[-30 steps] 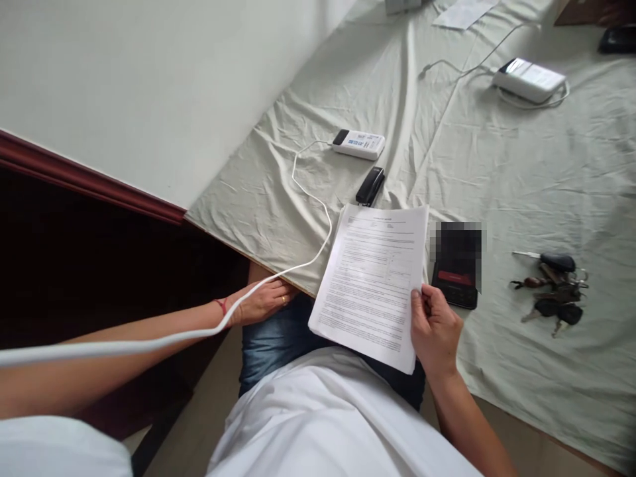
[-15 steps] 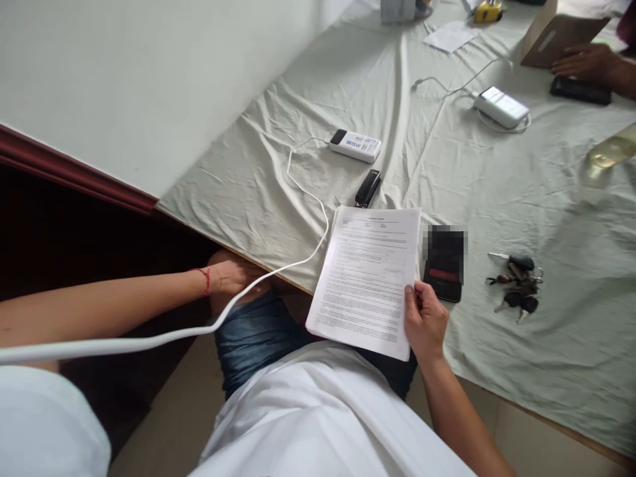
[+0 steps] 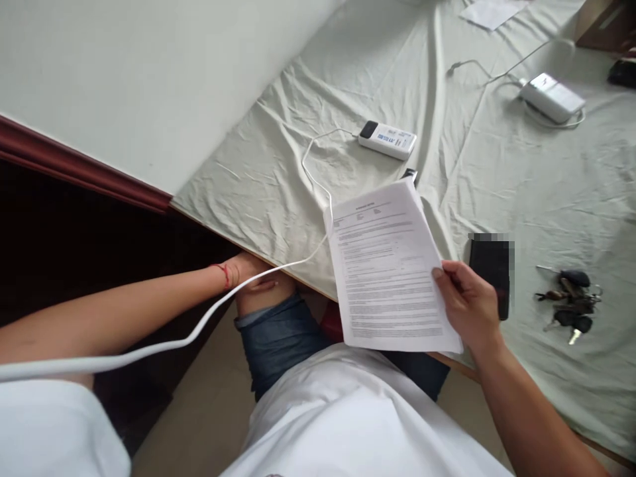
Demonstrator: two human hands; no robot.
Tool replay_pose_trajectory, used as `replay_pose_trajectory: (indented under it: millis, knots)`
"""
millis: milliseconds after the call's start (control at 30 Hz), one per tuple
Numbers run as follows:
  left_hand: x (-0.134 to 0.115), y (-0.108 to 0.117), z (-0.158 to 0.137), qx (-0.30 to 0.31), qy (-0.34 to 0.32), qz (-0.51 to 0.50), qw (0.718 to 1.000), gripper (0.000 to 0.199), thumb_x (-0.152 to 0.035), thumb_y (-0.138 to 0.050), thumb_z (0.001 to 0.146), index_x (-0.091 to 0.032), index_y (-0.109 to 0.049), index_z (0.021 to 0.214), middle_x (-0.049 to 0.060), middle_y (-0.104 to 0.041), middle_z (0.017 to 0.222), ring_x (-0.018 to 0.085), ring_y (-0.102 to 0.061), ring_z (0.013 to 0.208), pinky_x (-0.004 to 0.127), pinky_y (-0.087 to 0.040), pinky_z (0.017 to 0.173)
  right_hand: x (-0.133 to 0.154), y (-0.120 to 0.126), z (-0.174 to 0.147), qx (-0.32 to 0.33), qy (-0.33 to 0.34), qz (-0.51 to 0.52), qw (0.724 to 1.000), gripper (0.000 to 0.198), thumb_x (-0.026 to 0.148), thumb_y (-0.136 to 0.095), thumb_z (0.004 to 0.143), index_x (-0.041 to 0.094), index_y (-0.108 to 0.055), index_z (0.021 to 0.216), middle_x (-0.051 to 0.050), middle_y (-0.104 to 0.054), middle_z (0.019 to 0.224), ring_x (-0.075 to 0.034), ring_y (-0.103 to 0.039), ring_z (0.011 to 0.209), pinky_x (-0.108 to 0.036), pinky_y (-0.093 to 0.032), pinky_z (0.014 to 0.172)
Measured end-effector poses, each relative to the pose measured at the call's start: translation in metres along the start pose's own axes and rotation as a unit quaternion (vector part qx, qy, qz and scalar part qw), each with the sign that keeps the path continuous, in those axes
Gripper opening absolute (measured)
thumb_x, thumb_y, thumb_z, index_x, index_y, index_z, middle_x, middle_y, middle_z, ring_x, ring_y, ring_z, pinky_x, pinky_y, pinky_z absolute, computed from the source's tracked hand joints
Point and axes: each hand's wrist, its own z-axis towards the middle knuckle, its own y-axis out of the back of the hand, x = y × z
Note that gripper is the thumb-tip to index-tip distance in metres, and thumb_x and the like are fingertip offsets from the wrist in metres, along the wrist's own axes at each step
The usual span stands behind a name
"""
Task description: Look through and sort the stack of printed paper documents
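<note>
My right hand (image 3: 470,301) pinches the right edge of a stack of printed papers (image 3: 387,278), thumb on top. The sheets are tilted and slightly curved above the near table edge and my lap. Behind their top edge a black stapler (image 3: 410,175) is mostly hidden. A dark phone (image 3: 489,265) lies just beyond my right fingers. My left hand (image 3: 248,270), below a red wrist string, rests on my knee by the table edge with nothing visible in it. Its fingers lie loosely and are partly hidden by a white cable (image 3: 209,311).
A white power bank (image 3: 387,139) on the pale green tablecloth (image 3: 368,79) is joined to the cable. A second white device (image 3: 554,98) with its cord lies farther right. A bunch of keys (image 3: 571,298) is on the right, and a brown box (image 3: 606,26) at the top right.
My right hand has turned the papers and shifted them right, so they now cover most of the stapler. The view has moved; the other person's hand is out of sight. My left hand stays on the knee.
</note>
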Motion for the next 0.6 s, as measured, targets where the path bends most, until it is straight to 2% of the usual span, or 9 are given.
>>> replay_pose_trajectory:
  millis: [100, 200, 267, 367, 467, 533, 600]
  knots:
    - [0.002, -0.011, 0.001, -0.003, -0.011, 0.010, 1.000, 0.040, -0.033, -0.047, 0.100, -0.015, -0.077, 0.120, 0.011, -0.079, 0.116, 0.026, -0.067, 0.110, 0.036, -0.047, 0.102, 0.009, -0.014, 0.018, 0.050, -0.025, -0.023, 0.998, 0.026, 0.046, -0.062, 0.095, 0.022, -0.071, 0.095, -0.001, -0.071, 0.075, -0.016, -0.062, 0.066, -0.028, -0.045, 0.061]
    - [-0.001, -0.023, -0.002, -0.021, -0.001, 0.040, 0.999, 0.036, -0.032, -0.050, 0.097, -0.017, -0.078, 0.115, 0.011, -0.079, 0.117, 0.028, -0.067, 0.111, 0.041, -0.047, 0.105, 0.004, -0.022, 0.017, 0.089, -0.048, -0.078, 0.992, 0.028, 0.047, -0.059, 0.094, 0.022, -0.069, 0.092, -0.002, -0.071, 0.072, -0.017, -0.060, 0.063, -0.029, -0.044, 0.061]
    - [-0.002, -0.029, -0.006, -0.026, 0.024, 0.048, 0.998, 0.035, -0.034, -0.052, 0.096, -0.018, -0.078, 0.114, 0.011, -0.079, 0.115, 0.029, -0.068, 0.111, 0.043, -0.047, 0.107, -0.001, -0.021, 0.011, 0.110, -0.066, -0.119, 0.985, 0.029, 0.048, -0.057, 0.094, 0.022, -0.067, 0.089, -0.002, -0.070, 0.071, -0.017, -0.059, 0.060, -0.029, -0.043, 0.060]
    - [0.002, -0.032, -0.009, 0.002, 0.011, 0.026, 1.000, 0.035, -0.031, -0.052, 0.097, -0.020, -0.076, 0.119, 0.009, -0.079, 0.119, 0.028, -0.067, 0.116, 0.042, -0.044, 0.112, -0.002, -0.013, 0.006, 0.139, -0.074, -0.208, 0.965, 0.029, 0.049, -0.055, 0.094, 0.025, -0.064, 0.082, 0.000, -0.066, 0.063, -0.016, -0.055, 0.054, -0.029, -0.037, 0.055]
    - [0.008, -0.029, -0.008, 0.024, -0.010, 0.014, 1.000, 0.039, -0.030, -0.054, 0.095, -0.018, -0.072, 0.128, 0.010, -0.074, 0.131, 0.031, -0.063, 0.126, 0.045, -0.040, 0.117, 0.008, -0.006, 0.016, 0.111, -0.023, -0.280, 0.953, 0.025, 0.049, -0.060, 0.092, 0.026, -0.068, 0.085, 0.000, -0.071, 0.069, -0.017, -0.058, 0.055, -0.030, -0.034, 0.053]
    - [0.010, -0.023, -0.006, 0.031, -0.017, 0.007, 0.999, 0.044, -0.028, -0.056, 0.095, -0.016, -0.068, 0.135, 0.013, -0.070, 0.139, 0.033, -0.059, 0.133, 0.047, -0.037, 0.121, 0.017, -0.007, 0.031, 0.054, 0.027, -0.280, 0.958, 0.025, 0.049, -0.061, 0.094, 0.027, -0.072, 0.096, -0.003, -0.076, 0.085, -0.018, -0.064, 0.064, -0.030, -0.039, 0.056]
    - [0.011, -0.018, -0.002, 0.043, -0.013, 0.003, 0.999, 0.046, -0.028, -0.058, 0.093, -0.016, -0.067, 0.136, 0.015, -0.068, 0.142, 0.035, -0.057, 0.136, 0.050, -0.035, 0.122, 0.024, -0.014, 0.051, 0.001, 0.062, -0.258, 0.964, 0.027, 0.049, -0.059, 0.097, 0.025, -0.073, 0.101, -0.004, -0.076, 0.091, -0.018, -0.065, 0.067, -0.030, -0.043, 0.059]
